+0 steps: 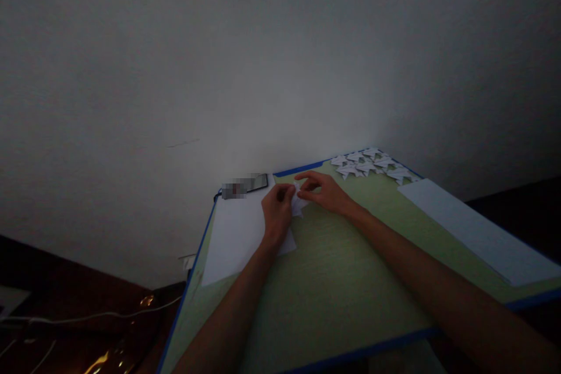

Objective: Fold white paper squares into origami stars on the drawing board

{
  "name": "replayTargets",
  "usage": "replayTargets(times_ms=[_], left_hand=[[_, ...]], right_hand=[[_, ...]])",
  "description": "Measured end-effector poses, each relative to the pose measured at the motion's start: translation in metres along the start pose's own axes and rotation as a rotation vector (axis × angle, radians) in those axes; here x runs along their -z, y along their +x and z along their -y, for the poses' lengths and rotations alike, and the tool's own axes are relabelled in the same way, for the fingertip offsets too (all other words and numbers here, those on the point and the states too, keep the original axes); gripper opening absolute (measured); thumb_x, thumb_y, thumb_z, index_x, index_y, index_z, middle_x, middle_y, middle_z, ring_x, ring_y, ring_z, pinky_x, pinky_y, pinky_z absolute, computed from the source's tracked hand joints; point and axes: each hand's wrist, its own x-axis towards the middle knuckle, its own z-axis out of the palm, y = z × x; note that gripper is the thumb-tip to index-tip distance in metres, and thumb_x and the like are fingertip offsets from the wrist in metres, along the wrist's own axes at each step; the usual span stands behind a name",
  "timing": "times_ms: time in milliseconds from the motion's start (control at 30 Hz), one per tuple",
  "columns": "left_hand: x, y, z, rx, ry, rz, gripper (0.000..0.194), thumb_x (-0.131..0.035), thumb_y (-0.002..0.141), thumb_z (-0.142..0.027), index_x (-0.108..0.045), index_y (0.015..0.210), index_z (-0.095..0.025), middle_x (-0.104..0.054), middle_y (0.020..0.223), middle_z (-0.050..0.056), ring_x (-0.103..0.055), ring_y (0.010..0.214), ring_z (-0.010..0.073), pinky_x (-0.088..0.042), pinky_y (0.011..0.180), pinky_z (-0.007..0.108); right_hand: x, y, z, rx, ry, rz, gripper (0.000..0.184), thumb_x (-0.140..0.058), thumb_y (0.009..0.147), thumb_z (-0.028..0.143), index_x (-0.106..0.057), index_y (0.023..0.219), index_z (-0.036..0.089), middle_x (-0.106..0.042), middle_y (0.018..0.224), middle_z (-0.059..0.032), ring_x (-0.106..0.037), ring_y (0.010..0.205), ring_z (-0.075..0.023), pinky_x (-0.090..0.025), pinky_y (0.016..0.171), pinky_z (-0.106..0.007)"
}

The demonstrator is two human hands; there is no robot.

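A small piece of folded white paper (298,205) with pointed corners is held up between my two hands, over the green table (333,280). My left hand (279,205) is closed, pinching the paper's left side between thumb and fingers. From the right, my right hand (324,191) reaches to the paper's upper edge; its thumb and a finger are at the paper, while the index finger arches above. Part of the folded paper is hidden behind the fingers. Beneath my left hand and wrist lie white paper sheets (232,234).
A phone (258,183) lies on the sheets at the back left. Several folded paper shapes (366,165) are grouped at the back right, by the wall (280,70). A stack of white paper (473,234) lies along the right edge. Blue trim (300,169) borders the table.
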Motion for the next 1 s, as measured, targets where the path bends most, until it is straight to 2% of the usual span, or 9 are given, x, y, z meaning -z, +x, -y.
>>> replayTargets(times_ms=[167,367,800,1000], left_hand=[[0.0001,-0.0002,-0.0004,-0.011,-0.014,0.005,0.014,-0.069,0.086,-0.032,-0.071,0.085,-0.018,-0.075,0.084,0.005,-0.068,0.079,0.0191,-0.051,0.077,0.031],[-0.0008,0.0014,0.0019,0.013,-0.083,0.104,0.025,-0.075,0.081,-0.041,-0.071,0.089,-0.017,-0.075,0.086,0.008,-0.069,0.079,0.0198,-0.051,0.073,0.031],[0.0009,0.0016,0.0027,0.036,-0.029,0.021,0.022,-0.074,0.081,-0.039,-0.072,0.08,-0.016,-0.073,0.077,0.005,-0.065,0.072,0.0178,-0.048,0.071,0.03],[0.0009,-0.0002,0.0023,0.033,-0.076,0.046,0.025,-0.069,0.084,-0.041,-0.07,0.08,-0.017,-0.07,0.076,0.004,-0.062,0.071,0.017,-0.046,0.068,0.028]], right_hand=[[0.0007,0.0001,0.0017,-0.003,0.028,-0.009,0.041,-0.077,0.078,0.028,-0.068,0.117,0.02,-0.073,0.078,-0.0002,-0.07,0.073,-0.0171,-0.056,0.076,-0.032],[0.0019,0.0007,0.0001,-0.014,0.045,-0.04,0.042,-0.08,0.078,0.034,-0.068,0.116,0.019,-0.074,0.079,-0.0025,-0.071,0.075,-0.0188,-0.057,0.077,-0.033],[-0.0019,0.0003,0.0007,-0.012,0.058,-0.04,0.038,-0.078,0.079,0.031,-0.068,0.114,0.019,-0.072,0.079,-0.0012,-0.069,0.074,-0.0171,-0.055,0.076,-0.032],[-0.0039,-0.0002,0.0021,-0.001,0.047,-0.033,0.037,-0.076,0.079,0.028,-0.068,0.114,0.02,-0.071,0.078,-0.0005,-0.069,0.074,-0.0168,-0.056,0.076,-0.032]])
